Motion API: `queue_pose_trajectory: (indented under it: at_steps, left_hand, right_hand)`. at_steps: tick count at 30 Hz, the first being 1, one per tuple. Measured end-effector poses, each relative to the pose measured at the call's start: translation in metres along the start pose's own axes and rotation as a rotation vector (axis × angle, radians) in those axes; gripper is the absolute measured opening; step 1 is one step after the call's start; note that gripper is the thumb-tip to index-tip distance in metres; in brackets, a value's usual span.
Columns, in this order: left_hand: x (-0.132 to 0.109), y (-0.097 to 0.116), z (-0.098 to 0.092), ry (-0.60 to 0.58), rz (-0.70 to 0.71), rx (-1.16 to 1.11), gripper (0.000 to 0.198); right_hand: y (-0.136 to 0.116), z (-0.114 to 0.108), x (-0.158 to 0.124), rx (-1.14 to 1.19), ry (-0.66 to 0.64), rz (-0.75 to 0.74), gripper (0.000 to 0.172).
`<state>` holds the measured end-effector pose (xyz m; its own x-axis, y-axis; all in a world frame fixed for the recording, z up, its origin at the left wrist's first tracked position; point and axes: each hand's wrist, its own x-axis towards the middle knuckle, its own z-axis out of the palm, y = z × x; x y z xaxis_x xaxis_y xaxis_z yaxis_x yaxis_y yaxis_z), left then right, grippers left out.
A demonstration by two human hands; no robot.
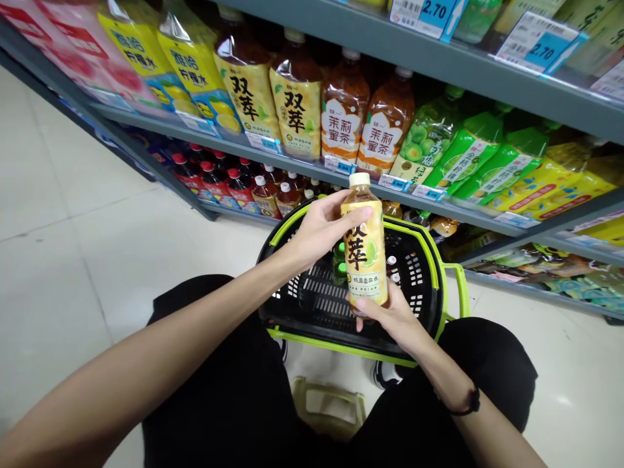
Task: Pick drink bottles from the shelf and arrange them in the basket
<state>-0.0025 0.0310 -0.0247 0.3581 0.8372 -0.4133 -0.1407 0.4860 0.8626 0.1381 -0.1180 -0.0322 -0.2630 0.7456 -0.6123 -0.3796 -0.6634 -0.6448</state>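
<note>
A long grey rack of shelves (468,65) is seen running across the top and right of the view, above a pale tiled floor (73,247). The middle shelf is filled with large drink bottles (297,104) with yellow, orange and green labels, packed side by side. On the lower shelf, smaller red-capped bottles (214,175) are lined up. A black basket (302,299) with a bright green rim is set on the floor just in front of the rack, between the knees of the person, who is dressed in black. Under the person, part of a low pale-green stool (326,403) can be made out.

A tea bottle (364,253) with a yellow label and a cream cap is held upright above the basket, clear of its rim. The left hand (319,227) is wrapped around the upper part of the bottle, with the thumb laid across the label. The right hand (394,318) is closed on the base from below. Inside the basket, just behind the bottle, a few small bottles with green caps (340,257) are stood. Blue price tags (426,13) are clipped to the top shelf edge. A dark band (470,404) is worn on the right wrist.
</note>
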Motion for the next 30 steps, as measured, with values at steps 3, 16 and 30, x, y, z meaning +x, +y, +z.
queue_pose_trajectory:
  at_steps: [3,16,30]
  left_hand:
    - [0.000,0.001,0.000,-0.037,0.012,0.039,0.049]
    - [0.003,0.000,-0.010,0.043,-0.033,0.181,0.048]
    - [-0.016,-0.080,0.021,-0.693,0.030,1.161,0.049]
  right_hand:
    - [-0.002,-0.002,0.001,0.003,0.008,0.042,0.048]
    - [-0.013,-0.018,0.007,0.350,-0.288,0.122,0.081]
    - [-0.038,-0.053,0.014,-0.668,0.288,0.076,0.040]
